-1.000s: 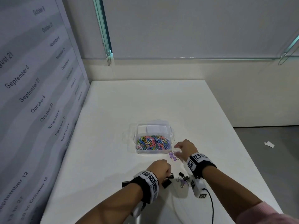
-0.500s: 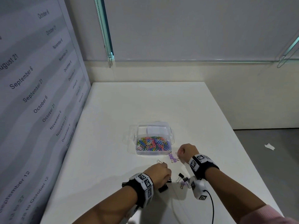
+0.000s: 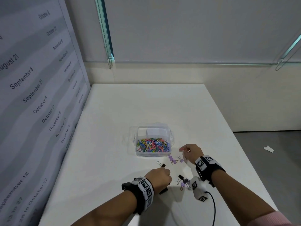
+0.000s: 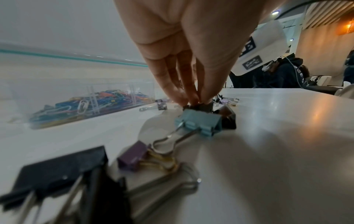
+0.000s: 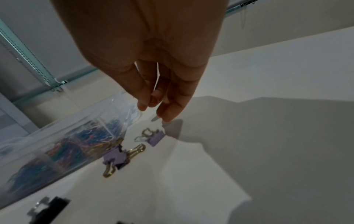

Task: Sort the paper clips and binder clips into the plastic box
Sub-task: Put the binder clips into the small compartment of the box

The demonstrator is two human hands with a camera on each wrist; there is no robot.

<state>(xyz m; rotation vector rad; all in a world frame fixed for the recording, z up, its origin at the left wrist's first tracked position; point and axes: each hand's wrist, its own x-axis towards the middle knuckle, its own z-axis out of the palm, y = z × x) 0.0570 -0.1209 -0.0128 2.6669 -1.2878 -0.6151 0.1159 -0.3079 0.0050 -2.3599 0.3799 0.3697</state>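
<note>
Head view: The plastic box is seen on the table, paper clips inside.
Left wrist view: A black binder clip is pinched by the left hand; it should be lifted straight.
Right wrist view: Something thin seems pinched by the right hand; purple binder clips are left beside the box.

plastic box: clear, open, mid-surface | paper clips: multicoloured heap in near compartment | binder clips: purple, black, blue, scattered on surface near box

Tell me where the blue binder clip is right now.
The blue binder clip shows only in the left wrist view: on the table just below the left hand, a black clip behind it.
</note>
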